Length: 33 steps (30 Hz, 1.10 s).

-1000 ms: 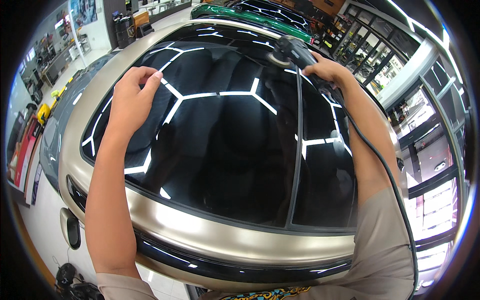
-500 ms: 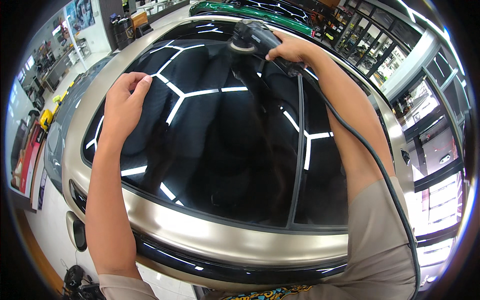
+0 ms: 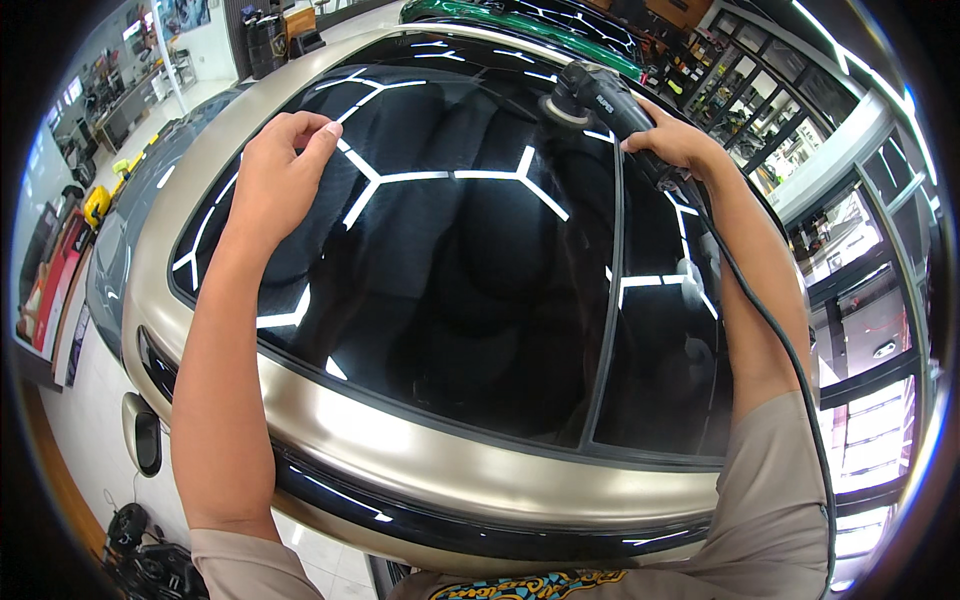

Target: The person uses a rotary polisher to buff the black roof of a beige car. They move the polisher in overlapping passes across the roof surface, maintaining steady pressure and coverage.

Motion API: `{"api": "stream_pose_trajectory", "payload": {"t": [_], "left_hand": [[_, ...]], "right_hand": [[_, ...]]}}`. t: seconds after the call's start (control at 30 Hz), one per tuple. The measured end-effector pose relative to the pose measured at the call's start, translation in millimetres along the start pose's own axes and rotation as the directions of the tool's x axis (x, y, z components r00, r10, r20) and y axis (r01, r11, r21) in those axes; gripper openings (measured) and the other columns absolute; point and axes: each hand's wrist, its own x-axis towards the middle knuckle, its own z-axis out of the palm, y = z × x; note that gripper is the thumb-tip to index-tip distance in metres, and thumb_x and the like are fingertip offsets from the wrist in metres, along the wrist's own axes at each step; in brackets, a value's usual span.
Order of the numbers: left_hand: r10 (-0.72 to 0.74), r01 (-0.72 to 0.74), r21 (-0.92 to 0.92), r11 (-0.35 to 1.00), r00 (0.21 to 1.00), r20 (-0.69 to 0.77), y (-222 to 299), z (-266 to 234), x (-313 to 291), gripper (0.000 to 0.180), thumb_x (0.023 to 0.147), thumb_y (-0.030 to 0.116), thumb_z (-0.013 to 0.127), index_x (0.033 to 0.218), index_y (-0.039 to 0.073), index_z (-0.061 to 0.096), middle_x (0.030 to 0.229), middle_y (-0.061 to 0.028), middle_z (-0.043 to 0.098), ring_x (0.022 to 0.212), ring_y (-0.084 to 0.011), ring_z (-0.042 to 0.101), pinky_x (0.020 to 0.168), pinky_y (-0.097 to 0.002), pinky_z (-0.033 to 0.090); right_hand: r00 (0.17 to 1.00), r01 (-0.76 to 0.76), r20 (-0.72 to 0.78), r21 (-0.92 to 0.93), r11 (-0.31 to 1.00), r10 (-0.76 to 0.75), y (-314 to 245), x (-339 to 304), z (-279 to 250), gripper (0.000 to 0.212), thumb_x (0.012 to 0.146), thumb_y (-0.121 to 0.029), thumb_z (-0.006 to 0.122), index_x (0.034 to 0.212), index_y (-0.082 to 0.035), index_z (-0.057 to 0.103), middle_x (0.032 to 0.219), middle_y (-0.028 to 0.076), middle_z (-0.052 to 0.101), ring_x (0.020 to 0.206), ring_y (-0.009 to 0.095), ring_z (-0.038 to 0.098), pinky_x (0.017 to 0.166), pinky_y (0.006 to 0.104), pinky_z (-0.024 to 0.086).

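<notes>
My right hand (image 3: 675,138) grips the rear of a black power polisher (image 3: 612,103) over the far right of a car's glossy black roof panel (image 3: 440,290). The polisher's round pad (image 3: 563,112) faces down at the panel; whether it presses on it, I cannot tell. From the tool's back end a black cord (image 3: 765,312) runs down along my right arm. Above the left part of the panel is my left hand (image 3: 280,178), its fingers loosely curled and the thumb apart from them, holding nothing visible. Bright ceiling lights mirror in the panel.
Satin gold bodywork (image 3: 400,440) frames the roof, and a dark strip (image 3: 606,340) divides it on the right. A side mirror (image 3: 147,447) juts out at lower left. Beyond stands a green car (image 3: 450,14); a grey car (image 3: 115,270) is at left. Glass doors line the right.
The polisher and my right hand have moved right and slightly nearer, the pad now close to the dark strip. My left hand has shifted a little right and farther away.
</notes>
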Motion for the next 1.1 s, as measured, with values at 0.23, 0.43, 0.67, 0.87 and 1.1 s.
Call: {"api": "stream_pose_trajectory", "payload": {"t": [0.23, 0.43, 0.67, 0.87, 1.1], "left_hand": [[-0.004, 0.004, 0.004, 1.000, 1.000, 0.023, 6, 6, 1, 0.038, 0.100, 0.033, 0.066, 0.114, -0.002, 0.072, 0.104, -0.0126, 0.071, 0.100, -0.0211, 0.067, 0.091, -0.0343, 0.050], [-0.033, 0.033, -0.006, 0.999, 0.999, 0.029, 25, 1, 9, 0.037, 0.100, 0.032, 0.065, 0.114, -0.002, 0.072, 0.103, -0.0135, 0.071, 0.100, -0.0221, 0.067, 0.092, -0.0350, 0.050], [-0.005, 0.005, 0.005, 1.000, 1.000, 0.004, 7, 0, 1, 0.039, 0.099, 0.032, 0.064, 0.112, -0.003, 0.073, 0.106, -0.0178, 0.072, 0.100, -0.0275, 0.070, 0.092, -0.0382, 0.053], [-0.015, 0.015, 0.015, 1.000, 1.000, 0.005, 13, 4, 1, 0.038, 0.099, 0.032, 0.064, 0.112, -0.002, 0.074, 0.108, -0.0174, 0.072, 0.102, -0.0282, 0.070, 0.093, -0.0389, 0.053], [-0.041, 0.040, 0.030, 0.999, 0.999, 0.031, -3, 2, 4, 0.040, 0.101, 0.036, 0.064, 0.117, 0.000, 0.071, 0.101, -0.0102, 0.072, 0.098, -0.0183, 0.066, 0.089, -0.0327, 0.050]], "right_hand": [[0.996, 0.082, -0.014, -0.041, 0.996, -0.083, -11, 0, -2, 0.107, 0.074, -0.045, 0.079, 0.165, -0.020, 0.027, 0.147, 0.027, 0.054, 0.129, 0.042, 0.057, 0.100, 0.0548, 0.050], [0.990, 0.142, 0.024, -0.125, 0.982, -0.140, -44, -61, -17, 0.103, 0.076, -0.044, 0.078, 0.164, -0.021, 0.029, 0.136, 0.029, 0.061, 0.126, 0.040, 0.060, 0.108, 0.0433, 0.043], [0.994, 0.101, -0.015, -0.165, 0.981, -0.105, -27, -86, -8, 0.103, 0.075, -0.044, 0.078, 0.163, -0.023, 0.030, 0.138, 0.029, 0.060, 0.126, 0.040, 0.060, 0.109, 0.0427, 0.043], [0.995, 0.097, -0.029, -0.027, 0.995, -0.098, 5, -37, -11, 0.108, 0.072, -0.043, 0.081, 0.164, -0.018, 0.029, 0.145, 0.029, 0.055, 0.132, 0.039, 0.055, 0.110, 0.0453, 0.041], [0.971, 0.232, -0.037, -0.117, 0.966, -0.238, -32, 7, 8, 0.105, 0.075, -0.045, 0.078, 0.164, -0.019, 0.029, 0.142, 0.027, 0.058, 0.128, 0.039, 0.057, 0.109, 0.0448, 0.043]]}}
